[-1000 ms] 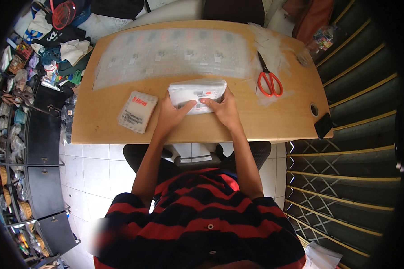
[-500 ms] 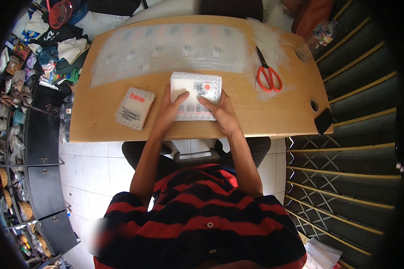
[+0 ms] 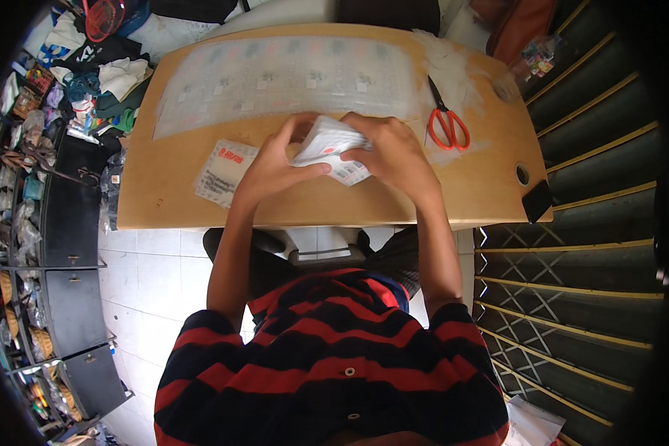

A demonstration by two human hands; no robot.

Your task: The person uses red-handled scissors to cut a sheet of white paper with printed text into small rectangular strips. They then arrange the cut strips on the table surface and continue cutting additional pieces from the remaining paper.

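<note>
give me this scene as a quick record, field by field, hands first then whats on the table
left hand: left hand grips the left side of a white printed stack
right hand: right hand grips the stack's right side
held stack: tilted, above the table
table, left: second stack with red and black print, beside the left wrist
table, far side: translucent printed sheeting spread wide
table, right: scissors with orange-red handles, tips pointing away from the person
right edge: black flat object
</note>
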